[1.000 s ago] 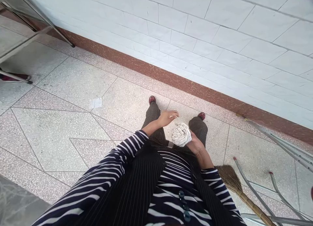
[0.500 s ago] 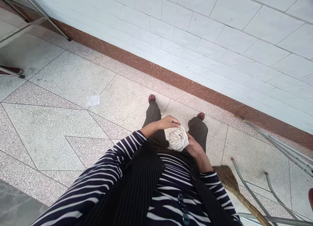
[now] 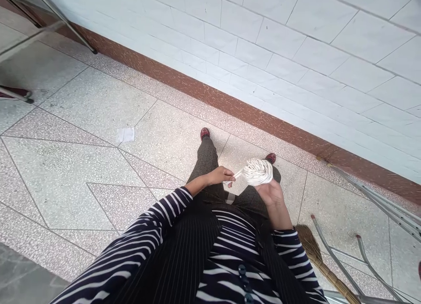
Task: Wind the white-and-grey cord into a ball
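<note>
The white cord ball rests in the right hand.

A white, rounded ball of wound cord — layered turns lapped over one another, with faint shadowed grooves between them — rests in the right hand, held from beneath at its lower right side. Its wound mass is compact, the outer turns curving around it. From its left side a short, thin white strand slants down, nearly straight — its far part pinched in the left hand's fingers, well clear of the ball.
</note>
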Action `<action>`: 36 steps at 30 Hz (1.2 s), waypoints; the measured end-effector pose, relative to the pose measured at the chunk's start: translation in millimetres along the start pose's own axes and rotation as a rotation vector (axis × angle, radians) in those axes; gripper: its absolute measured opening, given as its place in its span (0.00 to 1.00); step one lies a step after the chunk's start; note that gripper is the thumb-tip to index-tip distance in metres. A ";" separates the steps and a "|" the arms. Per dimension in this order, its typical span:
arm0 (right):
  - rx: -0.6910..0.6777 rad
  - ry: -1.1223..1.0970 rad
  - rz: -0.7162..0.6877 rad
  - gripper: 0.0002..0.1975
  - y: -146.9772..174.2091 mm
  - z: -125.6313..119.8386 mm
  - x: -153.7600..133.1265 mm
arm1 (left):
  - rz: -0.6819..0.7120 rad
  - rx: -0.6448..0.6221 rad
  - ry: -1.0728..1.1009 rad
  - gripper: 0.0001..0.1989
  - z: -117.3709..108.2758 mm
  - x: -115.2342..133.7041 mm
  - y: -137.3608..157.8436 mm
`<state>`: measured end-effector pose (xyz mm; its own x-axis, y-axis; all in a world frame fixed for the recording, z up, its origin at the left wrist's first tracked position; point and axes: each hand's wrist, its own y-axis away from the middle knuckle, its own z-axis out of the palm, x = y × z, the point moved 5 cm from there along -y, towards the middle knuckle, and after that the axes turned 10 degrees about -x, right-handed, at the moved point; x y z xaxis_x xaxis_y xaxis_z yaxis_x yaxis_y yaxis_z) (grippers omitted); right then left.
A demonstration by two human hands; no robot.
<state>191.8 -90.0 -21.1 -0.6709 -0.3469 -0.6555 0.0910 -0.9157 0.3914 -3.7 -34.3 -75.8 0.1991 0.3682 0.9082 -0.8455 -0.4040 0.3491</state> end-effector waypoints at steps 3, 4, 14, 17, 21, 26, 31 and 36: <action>0.101 -0.046 0.052 0.24 -6.1 -9.6 -3.8 | 0.026 0.124 0.030 0.19 -5.5 -9.9 5.9; 0.131 -0.055 0.101 0.24 -6.9 -13.0 -1.8 | 0.031 0.211 0.046 0.19 -12.9 -10.5 8.6; 0.442 -0.066 0.473 0.14 -74.3 -55.5 68.0 | 0.109 0.568 0.116 0.19 -51.9 22.3 47.1; 0.575 -0.060 0.499 0.19 -106.3 -76.6 82.9 | 0.049 0.452 0.068 0.22 -23.0 19.3 58.8; 0.646 -0.084 0.534 0.19 -140.2 -97.3 90.6 | -0.086 0.276 0.123 0.24 19.8 9.8 68.8; 0.637 -0.137 0.480 0.19 -190.4 -108.7 79.4 | -0.217 0.225 0.127 0.26 30.8 0.5 59.8; 0.580 -0.232 0.333 0.20 -247.6 -114.8 44.7 | -0.328 0.225 0.120 0.27 19.7 -9.5 36.8; 0.583 -0.247 0.211 0.20 -278.0 -125.5 18.9 | -0.324 0.242 0.068 0.25 6.0 -11.0 -2.4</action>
<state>246.1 132.5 -223.4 -0.8374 -0.3866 -0.3864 -0.1274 -0.5495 0.8257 -0.9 -42.5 -85.2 0.3963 0.5599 0.7276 -0.6019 -0.4400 0.6664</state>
